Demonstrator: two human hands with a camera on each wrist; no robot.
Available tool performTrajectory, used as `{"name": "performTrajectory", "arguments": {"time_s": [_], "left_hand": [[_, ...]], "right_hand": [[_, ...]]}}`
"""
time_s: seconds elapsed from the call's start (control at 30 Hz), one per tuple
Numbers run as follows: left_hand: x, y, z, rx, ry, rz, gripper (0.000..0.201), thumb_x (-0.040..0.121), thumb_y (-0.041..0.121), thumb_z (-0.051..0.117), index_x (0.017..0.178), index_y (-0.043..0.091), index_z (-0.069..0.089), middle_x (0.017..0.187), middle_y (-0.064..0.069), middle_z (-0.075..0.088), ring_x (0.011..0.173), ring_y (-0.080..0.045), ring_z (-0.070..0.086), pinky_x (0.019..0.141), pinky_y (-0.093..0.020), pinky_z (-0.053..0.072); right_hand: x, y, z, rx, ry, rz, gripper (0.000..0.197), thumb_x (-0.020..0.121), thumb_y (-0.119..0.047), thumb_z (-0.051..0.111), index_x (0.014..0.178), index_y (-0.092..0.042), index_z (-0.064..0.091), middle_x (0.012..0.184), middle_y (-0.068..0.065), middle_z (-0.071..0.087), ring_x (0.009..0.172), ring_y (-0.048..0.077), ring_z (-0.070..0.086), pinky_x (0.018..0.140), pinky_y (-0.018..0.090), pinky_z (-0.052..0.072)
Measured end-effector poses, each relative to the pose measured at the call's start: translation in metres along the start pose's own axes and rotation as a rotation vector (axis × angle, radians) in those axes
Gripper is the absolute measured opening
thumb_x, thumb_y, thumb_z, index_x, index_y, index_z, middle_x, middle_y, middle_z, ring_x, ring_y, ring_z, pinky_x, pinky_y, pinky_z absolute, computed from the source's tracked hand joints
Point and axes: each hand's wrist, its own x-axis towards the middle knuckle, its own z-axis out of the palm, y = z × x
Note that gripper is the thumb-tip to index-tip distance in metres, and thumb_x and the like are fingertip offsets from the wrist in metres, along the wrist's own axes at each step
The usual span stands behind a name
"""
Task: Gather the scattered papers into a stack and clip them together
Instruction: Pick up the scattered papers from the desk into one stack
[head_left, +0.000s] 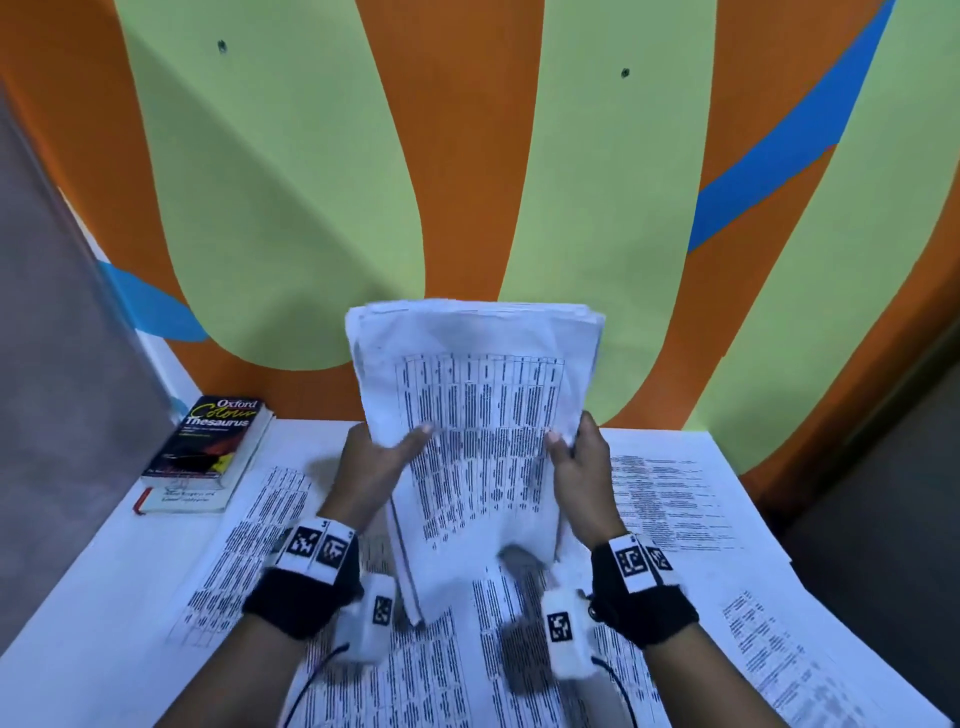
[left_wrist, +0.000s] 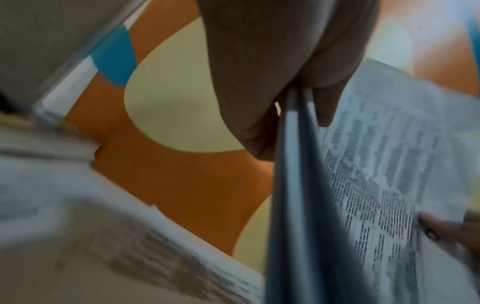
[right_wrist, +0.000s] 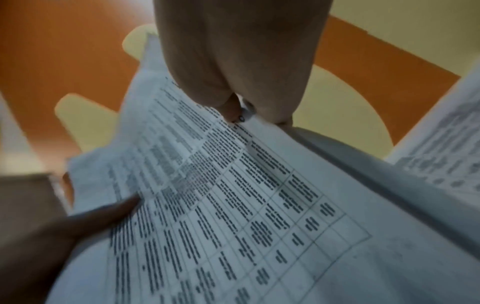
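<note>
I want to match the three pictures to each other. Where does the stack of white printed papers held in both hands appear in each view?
Head: the stack of white printed papers stands upright at centre, between left hand and right hand.
Left wrist: right side, seen edge-on.
Right wrist: centre and lower half.
Shared landmark: the orange and pale green wall.

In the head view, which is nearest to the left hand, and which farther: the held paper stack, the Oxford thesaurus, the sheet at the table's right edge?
1. Paper stack: gripped by the left hand.
2. Oxford thesaurus: back-left on the table.
3. Sheet at the right edge: far right, beyond the right hand.
</note>
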Motion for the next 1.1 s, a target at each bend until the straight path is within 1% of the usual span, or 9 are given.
{"name": "performTrajectory", "arguments": {"time_s": [0.1,0.17,0.33,0.53,0.63,0.77,0.87,1.03,1.1], "left_hand": [[0.003,0.004,-0.017,0.124,0.138,0.041,0.045,0.082,0.040,0.071,0.060,0.012,0.043,0.057,-0.003,0.040,0.049,-0.017,0.038,0.051,-0.028,0.031],[0.005,0.010,-0.034,0.048,0.294,0.105,0.033,0.084,0.030,0.071,0.066,0.006,0.058,0.064,-0.010,0.056,0.057,-0.019,0.050,0.058,-0.030,0.038],[0.012,0.011,-0.087,0.062,0.609,0.268,0.044,0.088,0.034,0.066,0.093,-0.009,0.063,0.095,-0.030,0.069,0.088,-0.038,0.068,0.069,-0.040,0.049],[0.003,0.002,-0.104,0.059,0.627,0.270,0.028,0.088,0.026,0.067,0.099,0.001,0.068,0.101,-0.007,0.067,0.092,-0.015,0.062,0.082,-0.028,0.047],[0.000,-0.003,-0.104,0.060,0.640,0.276,0.029,0.087,0.028,0.067,0.097,0.001,0.067,0.096,-0.006,0.066,0.088,-0.014,0.061,0.082,-0.031,0.048],[-0.002,-0.001,-0.100,0.073,0.614,0.291,0.030,0.088,0.031,0.067,0.072,0.007,0.055,0.069,-0.004,0.055,0.069,-0.013,0.051,0.065,-0.028,0.041],[-0.005,0.006,-0.101,0.043,0.613,0.308,0.027,0.088,0.029,0.066,0.074,0.009,0.054,0.071,-0.006,0.055,0.065,-0.012,0.050,0.064,-0.026,0.040],[-0.009,0.014,-0.109,0.045,0.616,0.292,0.045,0.088,0.029,0.066,0.057,0.017,0.037,0.056,0.001,0.041,0.050,-0.010,0.036,0.054,-0.022,0.030],[-0.011,0.014,-0.114,0.036,0.629,0.301,0.038,0.088,0.030,0.066,0.062,0.011,0.046,0.062,-0.003,0.046,0.058,-0.012,0.041,0.058,-0.024,0.035]], "right_hand": [[-0.006,0.004,0.016,-0.184,-0.022,0.107,0.040,0.091,-0.017,0.060,0.125,-0.007,0.042,0.104,0.009,0.051,0.099,0.008,0.057,0.079,0.022,0.044],[-0.025,0.015,0.030,-0.503,-0.170,0.233,0.071,0.084,-0.037,0.066,0.139,-0.011,0.031,0.128,0.017,0.042,0.124,0.032,0.044,0.096,0.039,0.043],[-0.102,0.043,0.078,-0.927,-0.558,0.305,0.112,0.065,-0.076,0.061,0.147,-0.016,0.014,0.141,0.021,0.028,0.130,0.040,0.031,0.100,0.054,0.039],[-0.122,0.049,0.107,-1.018,-0.563,0.266,0.123,0.066,-0.055,0.079,0.151,-0.017,-0.002,0.142,0.025,0.029,0.128,0.040,0.035,0.099,0.051,0.043],[-0.120,0.050,0.114,-0.847,-0.548,0.340,0.112,0.074,-0.033,0.079,0.150,-0.007,0.000,0.135,0.026,0.043,0.121,0.038,0.048,0.095,0.045,0.049],[-0.115,0.055,0.102,-0.591,-0.461,0.320,0.013,0.088,-0.008,0.057,0.100,-0.002,0.056,0.097,0.015,0.067,0.087,0.027,0.068,0.076,0.038,0.057],[-0.102,0.049,0.073,-0.498,-0.406,0.268,0.031,0.085,-0.009,0.064,0.061,-0.019,0.046,0.068,0.000,0.059,0.065,0.012,0.060,0.068,0.032,0.053],[-0.038,0.027,0.039,-0.786,-0.599,0.094,0.006,0.083,-0.016,0.065,0.084,-0.010,0.065,0.102,0.013,0.060,0.103,0.031,0.061,0.084,0.039,0.052],[-0.013,0.017,0.041,-1.010,-0.671,0.012,0.025,0.087,-0.022,0.059,0.107,-0.008,0.061,0.120,0.016,0.048,0.115,0.035,0.046,0.095,0.050,0.044]]}}
